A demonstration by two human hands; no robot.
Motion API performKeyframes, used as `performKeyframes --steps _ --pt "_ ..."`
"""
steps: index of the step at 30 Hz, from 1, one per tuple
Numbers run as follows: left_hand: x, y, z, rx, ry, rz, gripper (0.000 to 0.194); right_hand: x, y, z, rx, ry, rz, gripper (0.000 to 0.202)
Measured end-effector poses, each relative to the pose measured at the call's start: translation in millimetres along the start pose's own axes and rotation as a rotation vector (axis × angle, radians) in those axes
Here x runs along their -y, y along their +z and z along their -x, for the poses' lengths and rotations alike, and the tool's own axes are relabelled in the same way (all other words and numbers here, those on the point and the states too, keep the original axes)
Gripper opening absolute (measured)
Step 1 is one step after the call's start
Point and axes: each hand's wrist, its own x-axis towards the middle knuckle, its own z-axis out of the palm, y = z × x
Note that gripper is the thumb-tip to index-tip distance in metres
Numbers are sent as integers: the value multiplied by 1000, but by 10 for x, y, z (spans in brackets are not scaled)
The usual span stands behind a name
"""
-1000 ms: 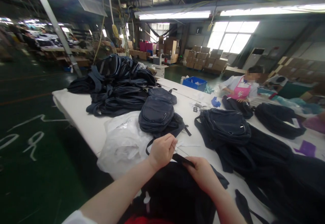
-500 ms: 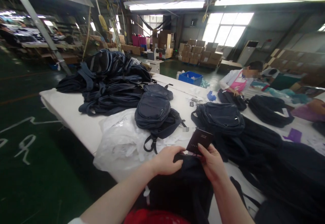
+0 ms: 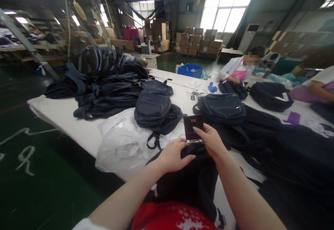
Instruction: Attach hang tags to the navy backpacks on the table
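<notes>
A dark backpack (image 3: 188, 185) lies against me at the near edge of the white table (image 3: 68, 118). My left hand (image 3: 173, 157) grips its top edge. My right hand (image 3: 212, 141) holds a small dark card (image 3: 192, 127) upright just above the backpack's top. A pile of white plastic bags (image 3: 122, 143) lies left of my hands. A dark blue backpack (image 3: 153, 110) rests just beyond them.
A heap of dark blue backpacks (image 3: 104, 80) fills the far left of the table, and more dark bags (image 3: 221, 108) spread to the right. A person in a pink apron (image 3: 241, 70) works across the table beside a blue bin (image 3: 190, 70). Another person's arm (image 3: 319, 87) shows at far right.
My right hand has brought up a dark card and turned it upright. My left hand dropped from a pinching hold to gripping the backpack's top. The view has shifted right.
</notes>
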Motion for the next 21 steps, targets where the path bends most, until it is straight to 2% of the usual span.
performKeyframes --steps 3,6,9,10,12,14,17,19,21 --pt "103 27 -11 -38 -39 -3 46 -121 -259 -138 -117 -52 363 56" --pt "356 91 -2 -65 -93 -16 64 -348 -692 -147 -259 -72 675 57" --pt "692 260 -11 -90 -283 -108 101 -691 -1124 -27 -309 92 774 49" --pt "804 341 -19 -103 -375 -147 107 -828 -1240 35 -336 163 776 50" --pt "1009 523 -23 -97 -533 -210 105 -1125 -1411 192 -381 285 773 53" --pt "1182 717 9 -28 -606 -245 95 -1437 -1502 388 -378 379 769 53" --pt "1403 993 158 73 -656 -284 93 -1868 -1534 727 -350 510 732 55" --pt "1539 1150 306 73 -696 -283 87 -2096 -1520 953 -326 573 706 58" --pt "1660 1272 453 25 -727 -232 78 -2267 -1488 1151 -290 621 606 57"
